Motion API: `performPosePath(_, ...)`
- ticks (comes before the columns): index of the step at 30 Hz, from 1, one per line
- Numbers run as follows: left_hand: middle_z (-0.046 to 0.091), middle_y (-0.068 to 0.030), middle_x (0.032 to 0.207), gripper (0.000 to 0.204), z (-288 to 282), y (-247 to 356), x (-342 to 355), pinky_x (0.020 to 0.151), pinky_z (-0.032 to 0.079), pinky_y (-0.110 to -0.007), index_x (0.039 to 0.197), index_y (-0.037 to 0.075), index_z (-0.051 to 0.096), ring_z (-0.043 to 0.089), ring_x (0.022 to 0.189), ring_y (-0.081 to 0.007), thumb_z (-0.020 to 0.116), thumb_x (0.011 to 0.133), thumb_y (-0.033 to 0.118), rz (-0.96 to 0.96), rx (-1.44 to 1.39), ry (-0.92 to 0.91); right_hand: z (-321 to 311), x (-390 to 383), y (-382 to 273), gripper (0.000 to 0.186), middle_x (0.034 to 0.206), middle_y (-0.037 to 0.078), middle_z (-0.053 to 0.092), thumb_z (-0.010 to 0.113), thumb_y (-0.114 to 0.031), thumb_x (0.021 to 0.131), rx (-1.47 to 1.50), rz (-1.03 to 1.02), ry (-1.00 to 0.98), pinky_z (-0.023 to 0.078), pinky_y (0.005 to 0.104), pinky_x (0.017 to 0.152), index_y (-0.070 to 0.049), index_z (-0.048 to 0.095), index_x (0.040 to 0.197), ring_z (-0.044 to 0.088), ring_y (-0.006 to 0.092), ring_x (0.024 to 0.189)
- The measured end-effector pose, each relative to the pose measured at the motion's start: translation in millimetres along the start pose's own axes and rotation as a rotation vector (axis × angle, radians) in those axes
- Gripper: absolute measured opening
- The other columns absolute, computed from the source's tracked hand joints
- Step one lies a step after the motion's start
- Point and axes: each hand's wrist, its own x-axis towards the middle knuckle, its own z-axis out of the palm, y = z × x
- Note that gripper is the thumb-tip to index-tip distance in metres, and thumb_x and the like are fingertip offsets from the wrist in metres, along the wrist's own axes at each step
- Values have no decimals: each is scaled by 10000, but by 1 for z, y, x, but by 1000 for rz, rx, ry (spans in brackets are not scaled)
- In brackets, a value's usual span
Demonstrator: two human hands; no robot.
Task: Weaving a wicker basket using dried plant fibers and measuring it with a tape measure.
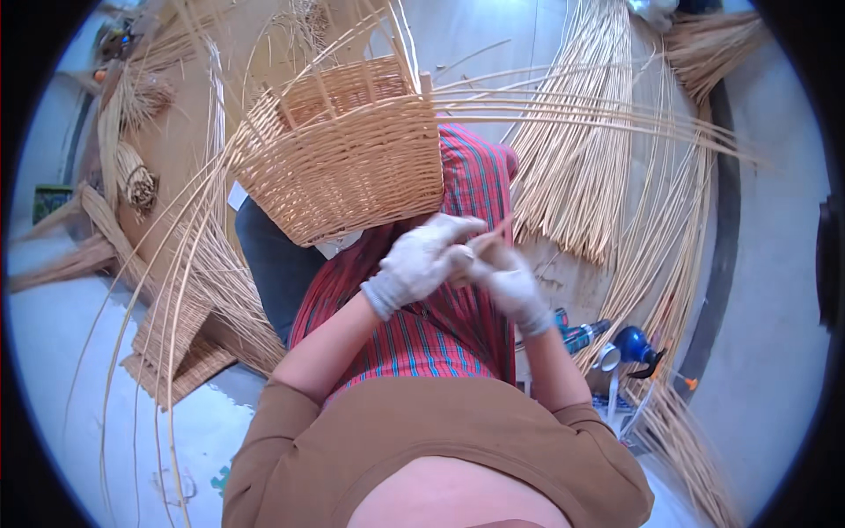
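The left hand (414, 264), in a white knit glove, is turned back upward, its fingers partly bent and extended toward the right, with a narrow spread between forefinger and thumb. The right hand (512, 286), gloved alike and blurred, curls inward to meet it; the fingertips come together over the lap. A thin brownish strip (503, 231) shows at the right hand's fingers, but the blur hides what it is and which hand grips it, so I cannot tell how tightly either is closed.

The left forearm slants in from the near left and the right forearm from the near right, both elbows bent and wrists fairly straight.

Just beyond the left hand, the woven wicker basket (352, 167) rests tilted on the knees, long unwoven rods fanning left and right. Red plaid cloth (480, 172) covers the lap beneath the hands. A bundle of pale rods (572, 167) lies at far right.
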Motion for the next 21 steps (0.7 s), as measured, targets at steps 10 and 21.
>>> performPosePath(10,692,-87,922,97,-83,-15,-5,809,530,-323,1010,20,667,667,858,-182,626,962,94,-127,45,156,41,49,-90,293,1242,149,628,547,-169,1035,-78,-504,11,528,350,956,-33,512,1291,627,216,1115)
performPosePath(21,692,-78,1227,703,-123,-38,25,829,543,-399,1501,200,408,702,987,-293,733,880,148,-284,450,736,17,143,-136,125,986,160,702,568,-101,1020,-131,-575,408,632,298,678,-20,525,1106,733,243,848)
